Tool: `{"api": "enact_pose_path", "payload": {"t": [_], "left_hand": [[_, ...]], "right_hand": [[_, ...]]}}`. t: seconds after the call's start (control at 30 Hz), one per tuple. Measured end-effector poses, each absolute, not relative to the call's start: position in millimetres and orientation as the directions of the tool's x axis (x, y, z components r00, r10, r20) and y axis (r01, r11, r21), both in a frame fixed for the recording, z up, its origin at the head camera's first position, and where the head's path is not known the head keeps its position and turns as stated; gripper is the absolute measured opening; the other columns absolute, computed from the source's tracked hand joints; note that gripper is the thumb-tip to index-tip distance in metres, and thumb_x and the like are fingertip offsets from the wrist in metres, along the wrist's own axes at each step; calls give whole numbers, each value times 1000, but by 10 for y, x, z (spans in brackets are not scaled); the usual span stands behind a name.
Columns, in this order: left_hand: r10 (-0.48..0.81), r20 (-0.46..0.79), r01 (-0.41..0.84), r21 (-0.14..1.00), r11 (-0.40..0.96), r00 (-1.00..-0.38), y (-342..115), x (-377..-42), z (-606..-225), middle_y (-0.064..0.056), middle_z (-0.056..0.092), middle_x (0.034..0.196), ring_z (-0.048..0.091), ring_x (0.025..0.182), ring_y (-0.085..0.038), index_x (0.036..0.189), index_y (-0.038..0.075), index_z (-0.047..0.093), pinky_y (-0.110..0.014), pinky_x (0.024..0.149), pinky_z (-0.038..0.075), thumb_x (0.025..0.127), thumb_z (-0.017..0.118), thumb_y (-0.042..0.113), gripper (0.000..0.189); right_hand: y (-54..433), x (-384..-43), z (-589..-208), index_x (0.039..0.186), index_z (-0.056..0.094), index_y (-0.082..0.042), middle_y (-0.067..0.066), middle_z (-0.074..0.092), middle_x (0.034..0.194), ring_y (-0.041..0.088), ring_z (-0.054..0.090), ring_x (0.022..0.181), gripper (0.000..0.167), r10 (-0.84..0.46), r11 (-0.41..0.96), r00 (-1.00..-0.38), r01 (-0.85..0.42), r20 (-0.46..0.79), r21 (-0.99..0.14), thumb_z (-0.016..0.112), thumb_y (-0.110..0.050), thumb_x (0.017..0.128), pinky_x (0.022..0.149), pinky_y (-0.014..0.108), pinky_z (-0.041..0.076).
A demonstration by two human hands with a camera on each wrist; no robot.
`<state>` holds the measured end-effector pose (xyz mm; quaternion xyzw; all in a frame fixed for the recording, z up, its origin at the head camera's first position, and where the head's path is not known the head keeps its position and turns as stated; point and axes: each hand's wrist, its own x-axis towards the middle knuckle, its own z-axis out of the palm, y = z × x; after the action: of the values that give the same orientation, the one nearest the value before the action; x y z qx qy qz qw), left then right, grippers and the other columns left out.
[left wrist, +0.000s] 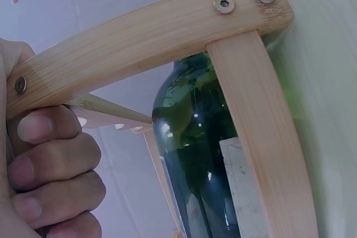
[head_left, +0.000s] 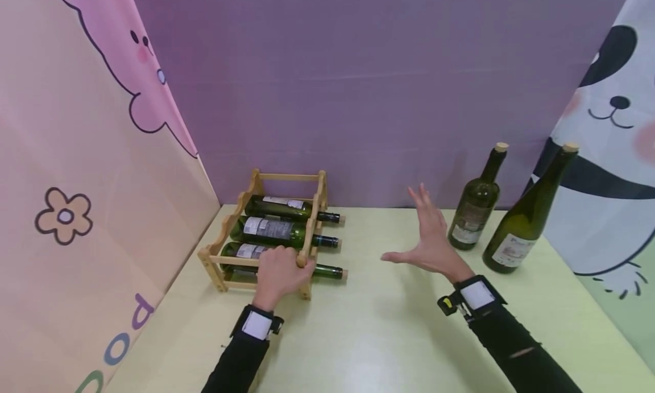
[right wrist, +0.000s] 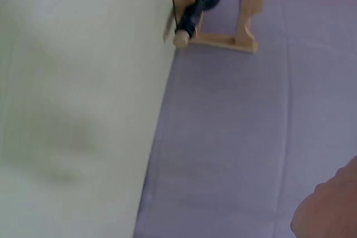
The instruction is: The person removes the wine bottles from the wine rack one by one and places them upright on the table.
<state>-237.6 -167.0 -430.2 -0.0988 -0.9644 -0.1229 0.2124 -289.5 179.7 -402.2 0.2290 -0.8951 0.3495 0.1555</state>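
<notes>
A wooden wine rack [head_left: 225, 234] stands at the left of the table. Three corked green wine bottles lie in it, among them the middle bottle [head_left: 271, 229] and the front bottle [head_left: 327, 272], their necks pointing right. My left hand [head_left: 278, 273] grips the rack's front right corner, its fingers [left wrist: 61, 160] curled round the front rail in the left wrist view. My right hand [head_left: 432, 242] hovers over the table between the rack and two standing bottles, fingers spread and holding nothing. Nearest to it is the dark green bottle [head_left: 475, 208].
A second upright corked bottle [head_left: 527, 225] with a white label stands farther right. A purple cloth backdrop [head_left: 384, 97] rises behind the table [head_left: 373, 325]. Printed panels flank both sides, the left one [head_left: 102, 171] close beside the rack.
</notes>
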Motion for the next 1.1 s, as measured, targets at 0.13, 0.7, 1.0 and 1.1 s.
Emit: {"api": "enact_pose_path", "payload": {"t": [0.13,0.7,1.0,1.1], "left_hand": [[138,430,238,188,953,-892,-1659,-2371,-4309,11,20,46,21,43,-9,46,24,31,-25,44,13,88,64,47,59],[126,445,230,190,954,-887,-1668,-2377,-4323,11,21,45,22,42,-8,46,23,31,-25,43,14,87,68,44,59],[119,417,215,191,958,-901,-1669,-2404,-4296,10,23,46,23,43,-9,46,23,33,-26,44,15,89,63,47,58],[125,410,215,179,960,-903,-1672,-2405,-4289,10,23,45,23,42,-9,46,23,33,-26,44,15,89,61,49,58]], "right_hand": [[1636,-2878,-4105,165,0,-33,-3,-16,172,35,-6,161,144,-337,634,-843,-532,418,-561,96,-52,59,118,75,2],[1032,-2853,-4442,165,8,-31,1,-3,174,39,10,159,141,-425,601,-839,-542,340,-587,95,-57,57,114,77,21],[742,-2874,-4569,165,12,-31,8,23,169,36,39,149,134,-508,587,-835,-516,213,-624,96,-51,62,112,59,43],[633,-2872,-4580,164,17,-28,9,31,165,37,47,143,128,-527,607,-837,-492,147,-624,95,-49,65,108,57,47]]}}
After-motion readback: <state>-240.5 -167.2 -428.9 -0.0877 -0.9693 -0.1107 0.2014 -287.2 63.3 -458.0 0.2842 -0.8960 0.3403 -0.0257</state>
